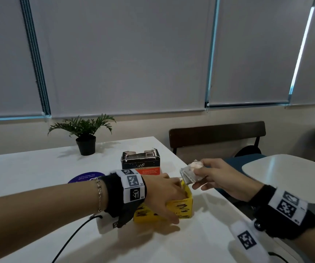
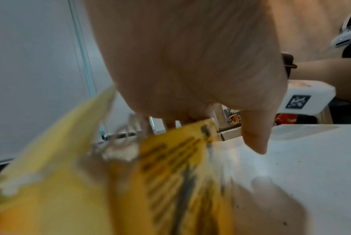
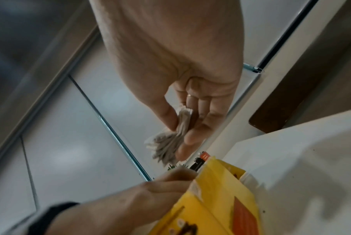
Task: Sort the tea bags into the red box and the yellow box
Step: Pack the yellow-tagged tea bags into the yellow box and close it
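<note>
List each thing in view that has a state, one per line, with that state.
Yellow box: open-topped, on the table, left hand's fingers inside it.
Left hand: grips the yellow box's near wall.
Right hand: pinches a tea bag bundle.
Tea bags: bundled, held in the air above the yellow box.
Red box: open-topped, upright, untouched.

Dim, bluish room light; both wrist views blurred up close
</note>
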`<state>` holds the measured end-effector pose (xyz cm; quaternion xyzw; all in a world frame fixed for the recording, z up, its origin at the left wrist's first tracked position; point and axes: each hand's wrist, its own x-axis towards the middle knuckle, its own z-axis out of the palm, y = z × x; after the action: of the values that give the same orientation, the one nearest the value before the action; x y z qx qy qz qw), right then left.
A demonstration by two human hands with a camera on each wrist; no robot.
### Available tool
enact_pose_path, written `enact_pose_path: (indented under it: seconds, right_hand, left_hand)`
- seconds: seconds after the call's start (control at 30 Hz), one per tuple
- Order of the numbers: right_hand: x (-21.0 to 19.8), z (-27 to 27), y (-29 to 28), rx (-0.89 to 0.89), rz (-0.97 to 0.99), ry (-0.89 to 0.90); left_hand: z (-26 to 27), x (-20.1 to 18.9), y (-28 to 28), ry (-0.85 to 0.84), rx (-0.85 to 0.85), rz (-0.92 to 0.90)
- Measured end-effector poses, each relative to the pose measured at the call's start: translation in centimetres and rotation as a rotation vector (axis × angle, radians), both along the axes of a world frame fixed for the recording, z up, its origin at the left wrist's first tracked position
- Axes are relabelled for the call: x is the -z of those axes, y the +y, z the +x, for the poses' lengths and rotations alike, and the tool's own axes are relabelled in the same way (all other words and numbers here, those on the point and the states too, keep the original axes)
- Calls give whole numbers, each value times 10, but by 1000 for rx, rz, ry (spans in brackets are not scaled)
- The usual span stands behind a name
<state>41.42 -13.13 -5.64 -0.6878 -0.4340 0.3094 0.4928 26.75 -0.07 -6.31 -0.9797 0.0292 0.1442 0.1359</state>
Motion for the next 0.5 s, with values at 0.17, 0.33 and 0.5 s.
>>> enact_pose_path:
  seconds: [0.17,0.33,0.5]
  right_hand:
    - [11,-4,14,22,-51,-327]
    - [11,-12,19,36,-70,-698]
    - [7,-31,21,-11,-144,-1050]
  left_hand:
    - [-2,2,1,16,-73,-71]
    - [-8,2,2,19,-98,-105]
    - [-12,8,4,3,-90,-70]
